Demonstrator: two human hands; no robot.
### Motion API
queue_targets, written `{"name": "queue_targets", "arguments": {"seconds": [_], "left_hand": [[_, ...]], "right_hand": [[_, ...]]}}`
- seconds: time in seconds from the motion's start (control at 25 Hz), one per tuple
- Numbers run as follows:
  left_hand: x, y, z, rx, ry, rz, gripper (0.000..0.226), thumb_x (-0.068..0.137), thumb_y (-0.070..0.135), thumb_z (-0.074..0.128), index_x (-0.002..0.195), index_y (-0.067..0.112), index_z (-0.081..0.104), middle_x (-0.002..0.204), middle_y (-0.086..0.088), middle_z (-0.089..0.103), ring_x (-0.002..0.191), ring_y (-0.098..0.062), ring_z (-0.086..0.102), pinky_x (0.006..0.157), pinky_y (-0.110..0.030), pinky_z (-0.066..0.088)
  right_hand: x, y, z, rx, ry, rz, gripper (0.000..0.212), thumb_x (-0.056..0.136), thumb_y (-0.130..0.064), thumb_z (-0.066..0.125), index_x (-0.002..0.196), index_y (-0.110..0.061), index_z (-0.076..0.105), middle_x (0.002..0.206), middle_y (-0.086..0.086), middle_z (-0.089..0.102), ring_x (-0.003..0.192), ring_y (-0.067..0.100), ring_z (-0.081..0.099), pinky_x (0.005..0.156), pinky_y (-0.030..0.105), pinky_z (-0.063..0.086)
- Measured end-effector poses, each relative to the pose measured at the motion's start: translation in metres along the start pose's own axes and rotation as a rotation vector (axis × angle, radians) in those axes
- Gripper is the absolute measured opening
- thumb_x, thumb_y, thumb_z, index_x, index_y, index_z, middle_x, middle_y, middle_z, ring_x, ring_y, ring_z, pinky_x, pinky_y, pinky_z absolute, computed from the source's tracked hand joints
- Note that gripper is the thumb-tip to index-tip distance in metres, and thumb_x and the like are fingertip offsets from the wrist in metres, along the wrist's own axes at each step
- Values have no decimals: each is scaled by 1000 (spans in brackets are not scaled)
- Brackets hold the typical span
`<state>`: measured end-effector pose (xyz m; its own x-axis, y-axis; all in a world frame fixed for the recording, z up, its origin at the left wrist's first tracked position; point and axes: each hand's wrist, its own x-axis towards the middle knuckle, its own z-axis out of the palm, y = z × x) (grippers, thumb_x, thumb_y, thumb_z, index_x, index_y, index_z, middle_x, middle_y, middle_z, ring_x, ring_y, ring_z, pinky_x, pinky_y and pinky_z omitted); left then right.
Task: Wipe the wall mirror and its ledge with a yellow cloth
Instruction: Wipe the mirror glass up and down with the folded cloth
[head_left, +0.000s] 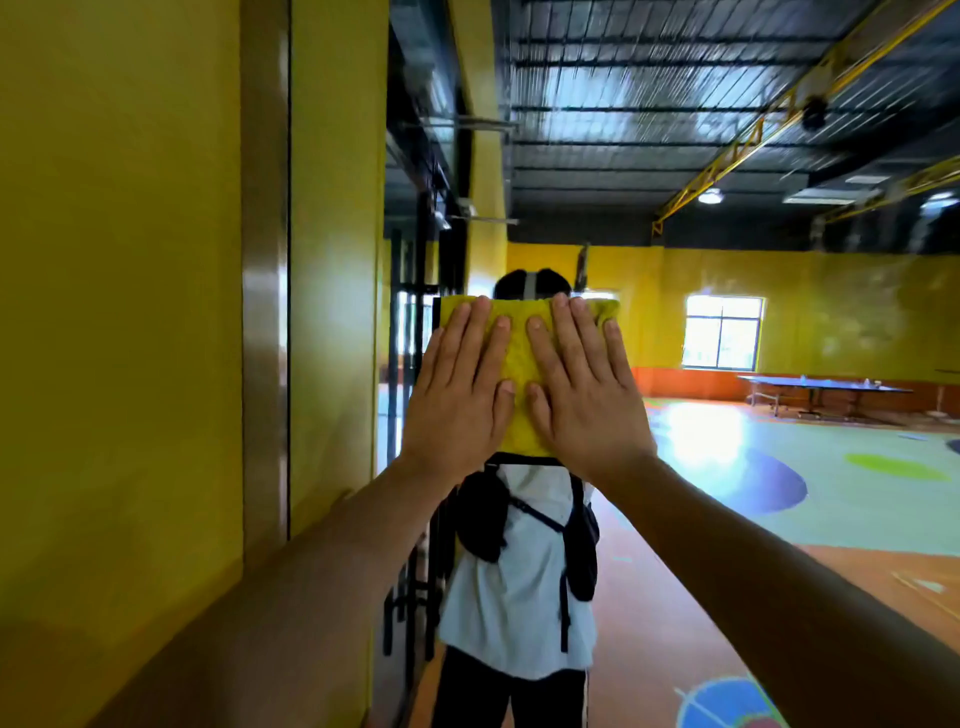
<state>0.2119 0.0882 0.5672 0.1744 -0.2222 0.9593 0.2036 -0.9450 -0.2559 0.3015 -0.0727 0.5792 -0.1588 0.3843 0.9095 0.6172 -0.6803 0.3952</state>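
**dustbunny42:** so where's the yellow cloth (519, 358) right now? and what are the hands doing with it

**mirrorguy:** it's spread flat on the wall mirror (727, 156) around head height, right over the reflected person (519, 571). The left hand (460, 384) and right hand (582, 384) are side by side on it, palms down with the fingers straight and a bit fanned out. Neither one is pinching or curling round it, they're just pressing it to the glass

**dustbunny42:** what's gonna go wrong lol

**mirrorguy:** my guess is the cloth slips first. Only palm pressure holds it up, so if either hand eases off mid-swipe it could bunch or drop. The fingertips also reach the cloth's top edge and the outer fingers hang past its sides, so bare skin could drag on the glass and leave smears. And the ledge isn't in view at all, so it'd be easy to skip. Most of the mirror has nothing on it, so I'd say plenty is left to do

**dustbunny42:** any brand or writing you can read?

**mirrorguy:** nope, nothing legible. There's no tag on the cloth and no signs anywhere. The reflection only shows a table tennis table (826, 389), a bright window (722, 332) and coloured floor shapes. On the left there's a plain yellow wall (119, 312) with a metal strip (265, 312)
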Motion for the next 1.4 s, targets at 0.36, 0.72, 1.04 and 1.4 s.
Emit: {"name": "queue_targets", "arguments": {"seconds": [0.36,0.72,1.04,1.4], "left_hand": [[-177,46,11,-32,-174,4,62,106,33,41,158,3,29,165,-23,24,156,-39,18,124,-56,25],[-375,97,17,-59,-355,-1,69,107,42,44,162,9,21,170,-17,14,158,-34,14,128,-50,13],[-580,150,21,-83,-509,-94,82,100,46,50,165,14,11,172,-12,2,159,-29,6,129,-46,9],[-727,192,11,-192,-764,-121,76,103,50,44,163,11,17,172,-14,-1,159,-32,5,129,-47,4]], "right_hand": [[-173,-76,12,117,-120,29,61,107,-38,42,159,-7,31,166,20,23,156,36,18,126,56,17],[-364,-161,26,205,-284,52,68,104,-42,49,160,-9,29,169,17,12,157,33,14,127,52,9],[-548,-251,37,246,-425,10,73,104,-42,49,164,-14,16,172,12,5,159,27,9,127,47,6],[-698,-307,48,160,-541,-103,60,107,-23,27,164,-16,12,172,13,1,159,28,2,124,47,14]]}}
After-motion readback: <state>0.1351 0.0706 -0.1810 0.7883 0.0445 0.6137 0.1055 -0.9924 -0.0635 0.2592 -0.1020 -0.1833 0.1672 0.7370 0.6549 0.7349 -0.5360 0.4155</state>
